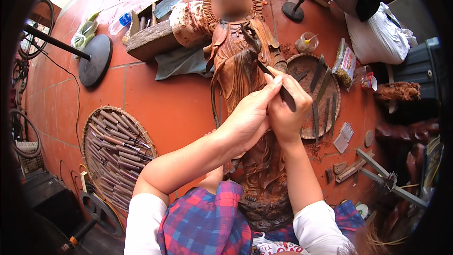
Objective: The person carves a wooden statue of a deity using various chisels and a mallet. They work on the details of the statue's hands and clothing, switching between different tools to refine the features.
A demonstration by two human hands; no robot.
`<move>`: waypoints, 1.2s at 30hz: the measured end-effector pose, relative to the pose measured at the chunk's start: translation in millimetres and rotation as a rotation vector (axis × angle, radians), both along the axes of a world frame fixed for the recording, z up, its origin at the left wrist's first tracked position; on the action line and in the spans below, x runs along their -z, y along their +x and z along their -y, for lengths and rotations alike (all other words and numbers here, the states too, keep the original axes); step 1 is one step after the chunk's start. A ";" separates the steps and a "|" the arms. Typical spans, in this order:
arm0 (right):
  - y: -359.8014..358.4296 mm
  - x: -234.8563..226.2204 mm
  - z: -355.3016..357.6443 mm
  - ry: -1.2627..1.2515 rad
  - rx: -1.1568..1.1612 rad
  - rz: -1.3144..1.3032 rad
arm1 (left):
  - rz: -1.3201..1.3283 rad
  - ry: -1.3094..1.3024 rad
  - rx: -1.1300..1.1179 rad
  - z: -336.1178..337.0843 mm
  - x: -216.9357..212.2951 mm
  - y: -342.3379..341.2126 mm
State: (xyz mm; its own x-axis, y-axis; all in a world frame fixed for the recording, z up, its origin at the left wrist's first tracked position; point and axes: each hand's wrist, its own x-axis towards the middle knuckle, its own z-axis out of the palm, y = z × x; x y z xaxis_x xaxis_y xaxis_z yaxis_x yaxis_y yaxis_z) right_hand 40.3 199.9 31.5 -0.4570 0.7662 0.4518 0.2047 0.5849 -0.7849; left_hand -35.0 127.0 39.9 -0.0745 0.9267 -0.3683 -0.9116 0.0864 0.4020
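Note:
A carved reddish-brown wooden statue [236,82] of a robed figure lies lengthwise before me, its head away from me and its base between my legs. My right hand [291,106] is closed around a dark, slim file [287,98], whose narrow end points up-left to the statue's raised carved hand [251,42]. Against it my left hand [250,115] is closed too, its thumb pressed along the file beside the right fingers. The left fingertips are hidden behind the palm. Whether the file's tip touches the wood is hard to tell.
Left lies a round basket [153,148] of wooden-handled chisels; right, a woven tray [309,132] with several dark files. A wood block [151,42] and cloth bundle support the statue's head side. A black stand base [96,60], phone stand [293,12], jar [306,42] and clamp bars [394,179] surround it.

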 end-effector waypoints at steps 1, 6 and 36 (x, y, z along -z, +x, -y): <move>1.2 0.4 -0.6 0.033 -0.024 0.010 | 0.016 0.026 -0.021 2.9 0.7 0.5; 6.8 -0.3 -5.3 -0.027 -0.104 0.031 | 0.064 0.024 -0.026 3.5 4.0 2.8; 8.2 5.7 -5.2 0.048 -0.064 -0.008 | 0.029 -0.094 -0.005 1.7 -2.1 0.9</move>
State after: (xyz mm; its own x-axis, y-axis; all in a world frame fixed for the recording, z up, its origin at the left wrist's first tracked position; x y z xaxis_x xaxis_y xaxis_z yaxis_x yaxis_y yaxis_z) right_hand 48.5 205.1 25.8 -0.5004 0.7127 0.4915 0.1595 0.6339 -0.7568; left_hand -34.2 125.3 42.0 -0.0670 0.8876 -0.4557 -0.9231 0.1182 0.3659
